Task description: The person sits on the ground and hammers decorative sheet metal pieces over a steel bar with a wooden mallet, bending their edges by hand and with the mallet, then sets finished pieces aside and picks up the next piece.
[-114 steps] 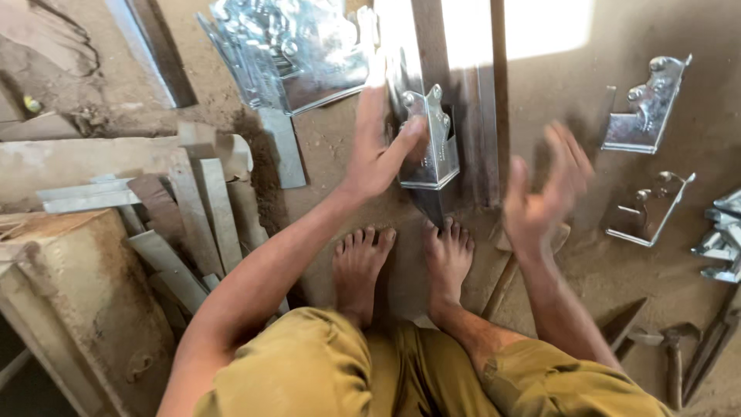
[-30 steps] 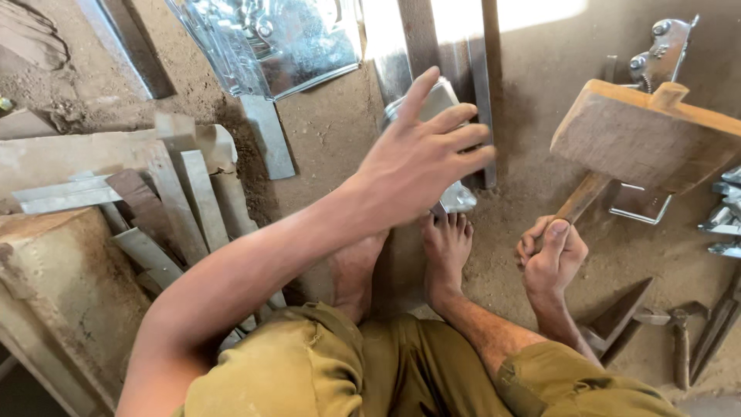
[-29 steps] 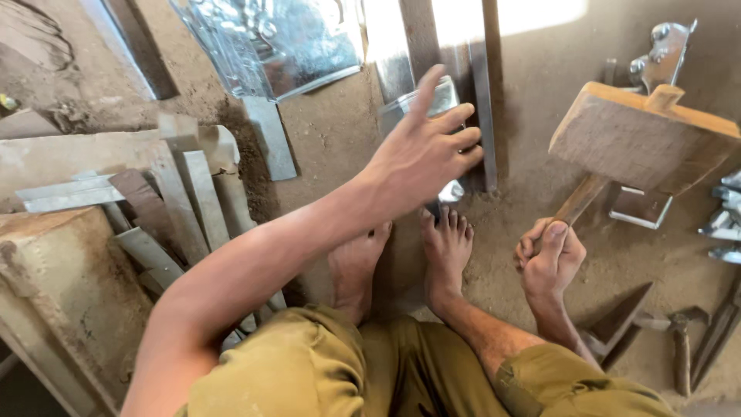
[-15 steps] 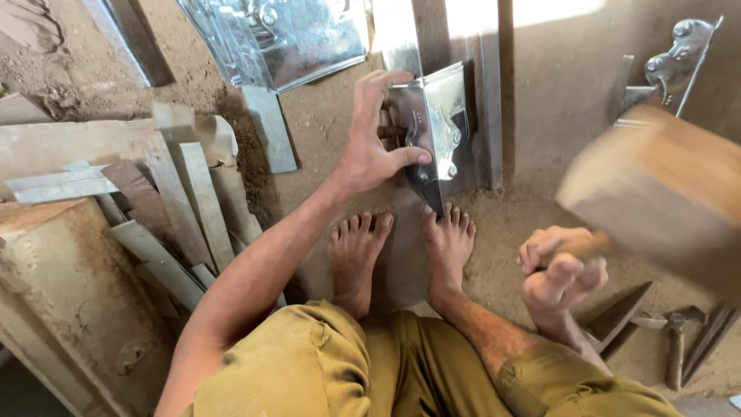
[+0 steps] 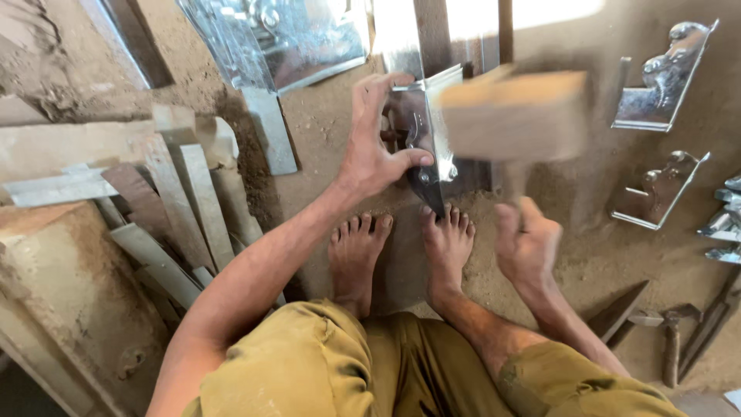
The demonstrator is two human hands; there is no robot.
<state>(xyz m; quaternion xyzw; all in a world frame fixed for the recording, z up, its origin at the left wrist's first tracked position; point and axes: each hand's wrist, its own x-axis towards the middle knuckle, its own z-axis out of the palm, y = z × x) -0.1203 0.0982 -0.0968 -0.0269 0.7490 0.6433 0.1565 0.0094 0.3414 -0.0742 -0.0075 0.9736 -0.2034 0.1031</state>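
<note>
My left hand (image 5: pixel 374 147) grips a shiny bent sheet-metal piece (image 5: pixel 423 131) that stands on the dirt floor just beyond my bare feet (image 5: pixel 401 247). My right hand (image 5: pixel 529 243) is closed on the handle of a wooden mallet (image 5: pixel 515 116). The mallet's block head is blurred and sits right over the metal piece's right side. My thumb presses the piece's lower front edge.
Wooden offcuts and planks (image 5: pixel 162 201) are piled at the left. A large metal sheet (image 5: pixel 278 38) lies at the top. Several finished shiny metal brackets (image 5: pixel 660 77) lie at the right. A hammer (image 5: pixel 671 340) and a dark wedge (image 5: pixel 617 309) rest at the lower right.
The mallet has swung from raised at the right down and leftward onto the metal piece. My left hand has settled its grip on the piece.
</note>
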